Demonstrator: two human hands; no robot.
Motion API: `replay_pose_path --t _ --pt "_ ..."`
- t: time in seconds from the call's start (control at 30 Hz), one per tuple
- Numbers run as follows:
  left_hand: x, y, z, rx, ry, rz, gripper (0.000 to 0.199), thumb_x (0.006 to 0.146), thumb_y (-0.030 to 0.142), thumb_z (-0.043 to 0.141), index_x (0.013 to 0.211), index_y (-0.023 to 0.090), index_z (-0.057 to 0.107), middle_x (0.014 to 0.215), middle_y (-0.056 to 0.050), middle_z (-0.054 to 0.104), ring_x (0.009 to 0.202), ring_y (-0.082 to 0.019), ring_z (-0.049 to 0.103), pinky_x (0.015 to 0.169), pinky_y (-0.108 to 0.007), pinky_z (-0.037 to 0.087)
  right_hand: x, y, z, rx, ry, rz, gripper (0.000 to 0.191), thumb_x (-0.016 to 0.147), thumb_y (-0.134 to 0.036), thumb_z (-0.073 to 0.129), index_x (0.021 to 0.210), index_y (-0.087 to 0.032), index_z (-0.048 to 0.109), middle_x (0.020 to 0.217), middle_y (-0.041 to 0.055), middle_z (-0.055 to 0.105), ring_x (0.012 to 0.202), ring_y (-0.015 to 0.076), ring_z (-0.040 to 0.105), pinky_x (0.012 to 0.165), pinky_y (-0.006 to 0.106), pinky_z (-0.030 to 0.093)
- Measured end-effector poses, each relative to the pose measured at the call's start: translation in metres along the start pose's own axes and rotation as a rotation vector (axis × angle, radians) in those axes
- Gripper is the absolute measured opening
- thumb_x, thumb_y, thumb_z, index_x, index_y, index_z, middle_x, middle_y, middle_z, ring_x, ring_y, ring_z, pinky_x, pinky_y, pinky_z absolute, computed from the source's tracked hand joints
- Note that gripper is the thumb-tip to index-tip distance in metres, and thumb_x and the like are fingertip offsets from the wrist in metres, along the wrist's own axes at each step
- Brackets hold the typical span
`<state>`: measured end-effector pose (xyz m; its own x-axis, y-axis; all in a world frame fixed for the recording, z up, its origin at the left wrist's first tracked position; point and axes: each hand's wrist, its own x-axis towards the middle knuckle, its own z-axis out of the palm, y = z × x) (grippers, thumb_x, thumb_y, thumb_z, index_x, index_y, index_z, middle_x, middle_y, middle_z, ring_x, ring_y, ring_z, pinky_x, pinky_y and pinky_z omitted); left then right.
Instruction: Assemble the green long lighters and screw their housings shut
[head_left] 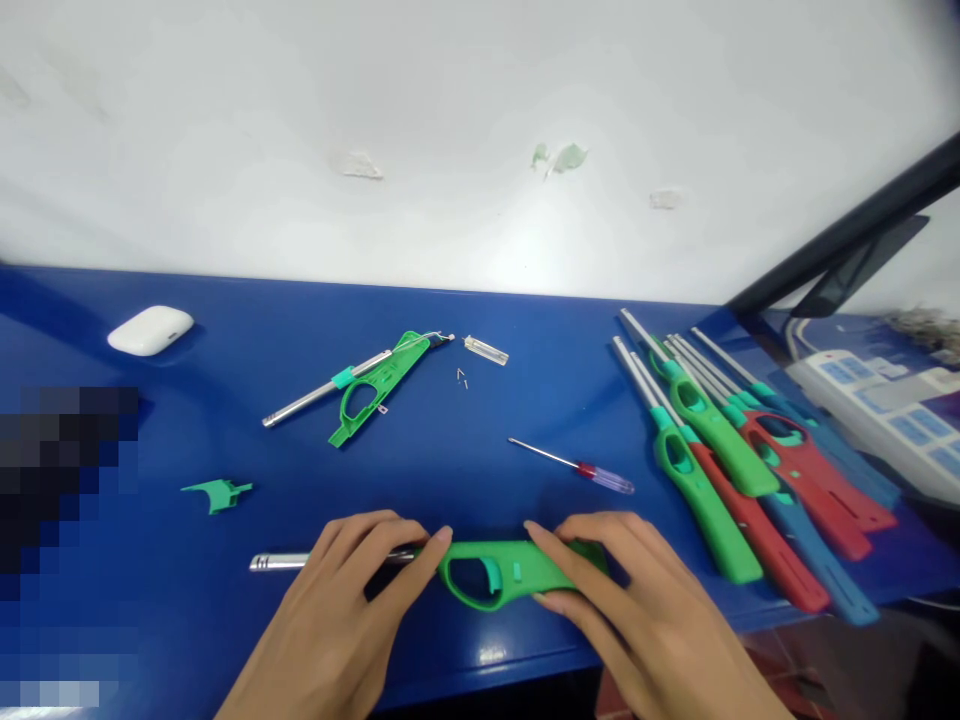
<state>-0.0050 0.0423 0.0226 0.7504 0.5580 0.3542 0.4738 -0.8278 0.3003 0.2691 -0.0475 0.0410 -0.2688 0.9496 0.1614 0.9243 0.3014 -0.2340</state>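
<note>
Both hands hold a green gas lighter (525, 565) level near the table's front edge, its metal tube pointing left. My left hand (352, 590) is closed around the tube end, thumb and fingers by the trigger ring. My right hand (637, 590) grips the handle end between thumb and fingers. Beyond them lies an opened green lighter half-shell (386, 378), with a loose metal tube (326, 390) across it. A clear fuel tank (486, 350) and tiny metal bits (462, 378) lie beside it. A green trigger piece (219, 494) rests at left, and a screwdriver (574, 466) ahead of my right hand.
On the right, several green, red and blue lighters (750, 460) lie in an overlapping pile. A white power strip (885, 410) sits behind it, near a dark slanted bar (855, 230). A white earbud case (151, 331) lies at back left, before the white wall (450, 230).
</note>
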Motion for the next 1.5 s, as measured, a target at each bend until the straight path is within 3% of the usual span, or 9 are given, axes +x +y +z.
replay_pose_path --t 0.27,0.5,0.87,1.07,1.2,1.37,1.5 --pt "0.002 -0.002 0.007 0.012 0.001 0.003 0.059 0.091 -0.008 0.039 0.139 0.020 0.059 0.114 -0.008 0.062 0.109 -0.020 0.050 0.088 -0.030 0.049 -0.002 0.002 0.003 0.056 -0.003 0.048 0.037 0.107 -0.036 0.045 0.140 -0.027 0.061 0.110 0.0095 0.067 0.097 0.0216 0.068 0.076 0.033 0.063" --pt "-0.004 0.002 0.006 0.065 -0.080 -0.008 0.069 0.087 -0.010 0.040 0.146 0.023 0.054 0.120 -0.008 0.063 0.113 -0.023 0.050 0.095 -0.036 0.046 -0.002 0.005 0.002 0.113 0.024 0.078 0.036 0.107 -0.034 0.042 0.135 -0.030 0.065 0.111 0.0085 0.068 0.098 0.0216 0.069 0.078 0.033 0.064" --pt "-0.005 -0.004 0.009 0.139 -0.109 0.054 0.067 0.086 -0.005 0.042 0.148 0.020 0.052 0.117 -0.007 0.065 0.111 -0.024 0.053 0.099 -0.040 0.036 -0.007 0.009 0.010 0.063 0.002 0.047 0.049 0.101 -0.029 0.060 0.149 -0.033 0.051 0.109 0.0075 0.063 0.092 0.0207 0.066 0.075 0.035 0.063" --pt "0.004 0.000 0.007 0.096 -0.007 0.059 0.060 0.087 -0.010 0.039 0.136 0.017 0.061 0.104 -0.006 0.065 0.103 -0.021 0.055 0.094 -0.038 0.038 -0.006 0.003 0.010 0.131 0.050 0.149 0.031 0.102 -0.035 0.057 0.133 -0.031 0.060 0.114 0.0071 0.064 0.100 0.0217 0.067 0.083 0.036 0.062" --pt "0.005 0.006 0.003 0.079 0.061 0.050 0.054 0.090 -0.008 0.037 0.132 0.014 0.063 0.105 -0.008 0.064 0.097 -0.019 0.056 0.087 -0.033 0.044 -0.002 -0.003 0.003 0.248 -0.058 0.214 0.022 0.101 -0.033 0.058 0.123 -0.030 0.060 0.118 0.0042 0.066 0.107 0.0199 0.067 0.090 0.034 0.061" --pt "0.007 0.010 -0.002 0.101 0.025 0.050 0.047 0.095 0.002 0.040 0.134 0.016 0.062 0.112 -0.011 0.065 0.100 -0.021 0.058 0.087 -0.034 0.049 0.007 -0.010 -0.002 0.220 -0.087 0.190 0.035 0.099 -0.047 0.062 0.130 -0.031 0.060 0.115 0.0022 0.072 0.109 0.0241 0.070 0.093 0.039 0.060" --pt "0.009 0.012 -0.001 0.117 0.001 0.046 0.043 0.098 0.007 0.041 0.132 0.019 0.065 0.113 -0.010 0.068 0.105 -0.024 0.058 0.087 -0.037 0.049 0.014 -0.011 0.001 0.314 -0.096 0.158 0.017 0.102 -0.037 0.058 0.114 -0.033 0.068 0.105 -0.0015 0.072 0.098 0.0193 0.071 0.089 0.035 0.059"
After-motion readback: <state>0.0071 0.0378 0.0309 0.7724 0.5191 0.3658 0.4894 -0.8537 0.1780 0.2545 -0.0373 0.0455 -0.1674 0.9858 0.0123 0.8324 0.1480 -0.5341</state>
